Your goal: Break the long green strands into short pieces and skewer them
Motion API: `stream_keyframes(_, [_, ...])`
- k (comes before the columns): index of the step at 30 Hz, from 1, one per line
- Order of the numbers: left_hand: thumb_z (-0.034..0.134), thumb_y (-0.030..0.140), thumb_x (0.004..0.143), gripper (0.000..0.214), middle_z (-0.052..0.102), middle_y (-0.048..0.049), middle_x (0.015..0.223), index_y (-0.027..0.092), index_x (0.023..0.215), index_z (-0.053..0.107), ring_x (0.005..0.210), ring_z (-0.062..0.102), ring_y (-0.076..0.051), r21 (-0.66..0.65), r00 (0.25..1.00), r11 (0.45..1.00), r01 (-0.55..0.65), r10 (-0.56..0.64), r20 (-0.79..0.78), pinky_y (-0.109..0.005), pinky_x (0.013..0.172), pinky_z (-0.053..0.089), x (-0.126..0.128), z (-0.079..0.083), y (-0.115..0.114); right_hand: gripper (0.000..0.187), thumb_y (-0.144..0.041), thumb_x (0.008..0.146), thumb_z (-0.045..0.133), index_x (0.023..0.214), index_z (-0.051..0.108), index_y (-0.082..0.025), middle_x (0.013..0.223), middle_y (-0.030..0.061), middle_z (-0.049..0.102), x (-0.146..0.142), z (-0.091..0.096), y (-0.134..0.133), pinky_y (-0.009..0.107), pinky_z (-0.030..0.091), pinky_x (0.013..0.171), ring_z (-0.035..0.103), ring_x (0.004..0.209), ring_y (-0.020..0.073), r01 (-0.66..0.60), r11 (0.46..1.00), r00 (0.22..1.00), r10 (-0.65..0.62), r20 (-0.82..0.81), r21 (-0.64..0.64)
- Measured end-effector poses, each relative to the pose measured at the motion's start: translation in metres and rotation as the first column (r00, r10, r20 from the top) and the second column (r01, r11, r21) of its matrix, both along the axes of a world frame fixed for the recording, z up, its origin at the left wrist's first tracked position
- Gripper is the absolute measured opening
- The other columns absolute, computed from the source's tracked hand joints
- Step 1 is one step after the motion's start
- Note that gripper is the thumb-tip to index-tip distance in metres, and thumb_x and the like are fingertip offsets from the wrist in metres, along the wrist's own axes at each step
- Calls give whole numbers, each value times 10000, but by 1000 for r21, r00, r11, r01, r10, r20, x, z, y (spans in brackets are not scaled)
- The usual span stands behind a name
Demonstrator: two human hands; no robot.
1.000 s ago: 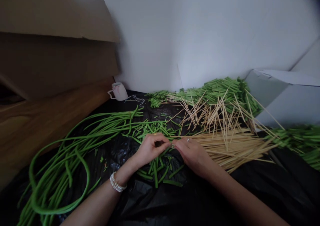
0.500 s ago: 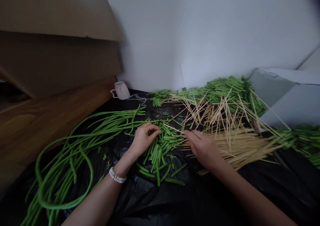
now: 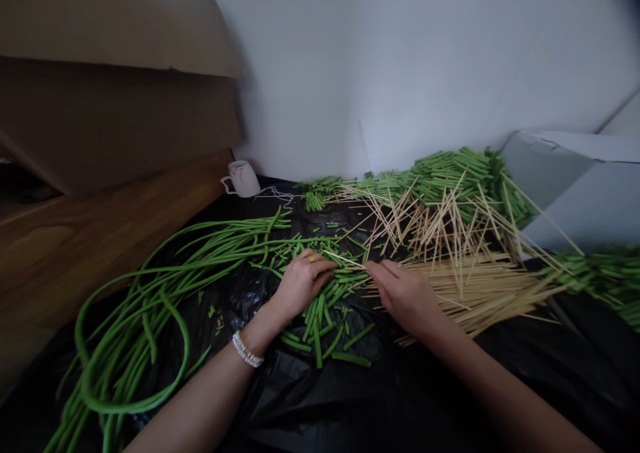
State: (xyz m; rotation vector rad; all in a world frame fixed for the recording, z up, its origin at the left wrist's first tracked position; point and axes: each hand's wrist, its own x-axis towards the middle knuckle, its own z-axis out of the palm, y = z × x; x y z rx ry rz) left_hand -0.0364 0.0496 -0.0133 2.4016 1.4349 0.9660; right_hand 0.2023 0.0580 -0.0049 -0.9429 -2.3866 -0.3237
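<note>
A thin bamboo skewer [image 3: 349, 263] slants from the fingertips of my right hand [image 3: 404, 294] toward my left; the right fingers are closed on it. My left hand [image 3: 301, 283], with a ring and a white bead bracelet, has thumb and fingers pinched together at the skewer's other end. What lies between those fingers is hidden. Cut green bean pieces [image 3: 315, 323] lie heaped under and between both hands. Long uncut beans [image 3: 183, 266] stretch in loops to the left of my left hand. Loose bamboo skewers [image 3: 480, 293] lie in a pile beside my right hand.
Skewered bean pieces [image 3: 450, 176] are stacked along the wall, their sticks pointing toward me. More beans [image 3: 600, 279] lie at far right by a pale box [image 3: 575, 186]. A white mug [image 3: 243, 178] and string stand back left, near a cardboard box [image 3: 120, 106]. Black plastic [image 3: 320, 413] covers the surface.
My left hand has moved right and slightly down, closing on the skewer's far end. The right hand has stayed nearly in place, still gripping the skewer.
</note>
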Motion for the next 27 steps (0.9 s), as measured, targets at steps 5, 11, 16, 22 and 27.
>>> stream_keyframes(5, [518, 261, 902, 252, 628, -79, 925, 199, 1049, 712, 882, 572, -195, -74, 920, 988, -133, 151, 363, -326, 827, 439, -1, 9, 1, 315, -103, 914, 404, 1126, 634, -138, 825, 54, 654, 0, 3, -1, 264, 406, 629, 583, 718, 155, -6, 1000, 1000, 6, -9, -3])
stream_keyframes(11, [702, 383, 771, 313, 679, -55, 916, 173, 1003, 708, 732, 592, -134, -443, 541, 882, 163, 296, 788, -244, 686, 459, -3, 13, 1, 331, -95, 909, 403, 1145, 632, -134, 828, 59, 658, 1, 3, 0, 258, 406, 619, 589, 714, 149, -4, 1000, 1000, 4, -17, -16])
stream_keyframes(16, [775, 328, 713, 298, 705, -57, 899, 163, 956, 722, 749, 618, -126, -449, 440, 857, 254, 311, 842, -243, 716, 465, -1, 16, -1, 324, -110, 919, 401, 1138, 639, -135, 831, 61, 665, 1, 3, -1, 255, 410, 622, 595, 705, 146, 2, 1000, 1000, -3, -23, -16])
stream_keyframes(22, [793, 303, 697, 271, 691, -37, 784, 145, 908, 736, 686, 599, -99, -451, 333, 846, 284, 354, 874, -229, 681, 461, 0, 18, -1, 325, -114, 921, 402, 1142, 639, -139, 837, 60, 669, 0, 2, -2, 255, 408, 610, 601, 707, 149, -1, 1000, 1000, 1, -29, -12])
stream_keyframes(27, [808, 299, 678, 270, 677, -26, 770, 138, 881, 730, 664, 588, -78, -464, 252, 839, 284, 401, 880, -211, 653, 450, -2, 18, 1, 331, -100, 904, 411, 1144, 636, -138, 847, 67, 672, 1, 0, -1, 249, 417, 630, 605, 723, 148, 9, 1000, 999, -10, -53, -10])
